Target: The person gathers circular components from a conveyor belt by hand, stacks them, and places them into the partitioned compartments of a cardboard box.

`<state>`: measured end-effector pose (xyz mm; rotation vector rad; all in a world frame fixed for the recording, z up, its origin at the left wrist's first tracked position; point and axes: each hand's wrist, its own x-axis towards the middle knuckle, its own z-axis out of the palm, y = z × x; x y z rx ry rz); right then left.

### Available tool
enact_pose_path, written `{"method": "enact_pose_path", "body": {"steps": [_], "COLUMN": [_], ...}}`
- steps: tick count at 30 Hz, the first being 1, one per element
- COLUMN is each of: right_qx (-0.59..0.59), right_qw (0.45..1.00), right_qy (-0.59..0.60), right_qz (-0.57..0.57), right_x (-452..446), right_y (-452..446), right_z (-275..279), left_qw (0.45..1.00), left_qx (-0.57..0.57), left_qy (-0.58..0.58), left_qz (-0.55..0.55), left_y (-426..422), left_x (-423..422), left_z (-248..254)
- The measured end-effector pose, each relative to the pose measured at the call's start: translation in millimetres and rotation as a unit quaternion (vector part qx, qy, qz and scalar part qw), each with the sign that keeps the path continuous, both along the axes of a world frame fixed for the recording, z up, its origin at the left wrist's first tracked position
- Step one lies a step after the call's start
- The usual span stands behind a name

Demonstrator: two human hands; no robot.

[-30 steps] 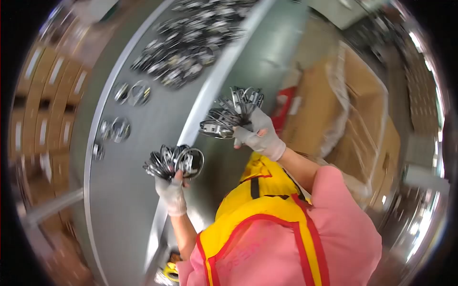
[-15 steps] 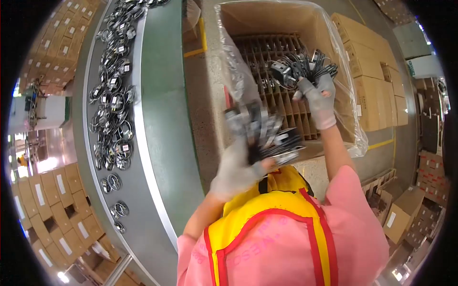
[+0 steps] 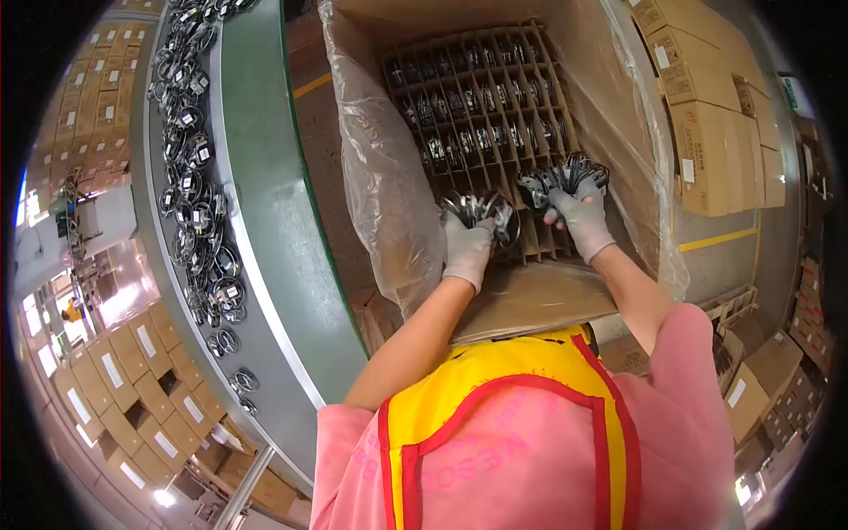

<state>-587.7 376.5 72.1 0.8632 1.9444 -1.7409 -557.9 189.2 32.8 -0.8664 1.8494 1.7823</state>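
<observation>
My gloved left hand is closed around a bunch of coiled cables over the near left part of a cardboard divider grid. To its right, my gloved right hand grips a second bunch of coiled black cables, low over the grid's near right cells. Both bunches partly hide the cells beneath them. The grid stands inside a large carton with a clear plastic liner folded over its sides. Several rows of cells farther back hold coiled cables.
On my left runs a conveyor with a long heap of coiled cables, bordered by a green strip. Stacked cardboard boxes stand right of the carton. More boxes are piled at far left.
Both hands have moved down into the carton with their cable bunches. The left hand swung from outside the near left edge to over the grid. My view has shifted closer over the carton.
</observation>
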Motion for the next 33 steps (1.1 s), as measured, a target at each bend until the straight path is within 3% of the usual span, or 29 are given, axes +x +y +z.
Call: {"method": "enact_pose_path", "body": {"steps": [3, 4, 7, 8, 11, 12, 15, 16, 20, 23, 24, 27, 28, 31, 33], "right_qx": [-0.007, -0.063, -0.076, -0.043, 0.077, 0.046, -0.060, -0.059, 0.090, 0.015, 0.017, 0.194, 0.194, 0.380, 0.439], "right_qw": [1.000, 0.997, 0.996, 0.998, 0.994, 0.997, 0.984, 0.988, 0.994, 0.997, 0.996, 0.981, 0.981, 0.910, 0.874], "right_qy": [-0.013, -0.011, -0.030, -0.044, -0.054, -0.031, -0.118, -0.090, -0.021, -0.050, -0.069, 0.006, 0.011, 0.083, 0.088], "right_qz": [-0.004, 0.031, 0.027, 0.012, -0.055, -0.046, 0.120, 0.109, -0.050, 0.051, 0.054, 0.023, 0.002, 0.142, 0.186], "right_x": [9, 9, 7, 4, -2, 0, -2, 0, -3, -5, -3, -1, -1, 7, 8], "right_y": [-13, -10, -7, -2, 14, 19, 29, 26, 39, 44, 49, 57, 56, 56, 52], "right_z": [-15, -22, -14, -6, -3, -8, -6, -4, -8, 7, -1, -24, -26, -33, -28], "left_qw": [0.983, 0.980, 0.981, 0.986, 0.977, 0.972, 0.977, 0.971, 0.993, 0.993, 0.988, 0.995, 0.998, 0.979, 0.986], "left_qx": [0.160, 0.187, 0.184, 0.152, 0.156, 0.169, 0.209, 0.236, 0.089, 0.084, 0.139, 0.085, 0.039, 0.093, 0.097], "left_qy": [-0.026, -0.044, -0.012, -0.013, -0.120, -0.140, -0.040, -0.032, -0.021, -0.047, -0.012, -0.010, 0.004, -0.120, -0.108], "left_qz": [0.081, 0.056, 0.056, 0.073, 0.083, 0.084, -0.002, 0.003, 0.068, 0.074, 0.067, 0.050, 0.047, 0.140, 0.082], "left_y": [2, 2, -7, -15, -36, -38, -29, -28, -29, -38, -39, -35, -40, -52, -54], "left_x": [-5, -5, -3, 4, 3, 2, -10, -9, -6, -6, -3, -6, -3, -6, -7], "left_z": [2, 0, 4, -16, -33, -36, 14, 11, -3, -11, -12, -1, -17, -36, -29]}}
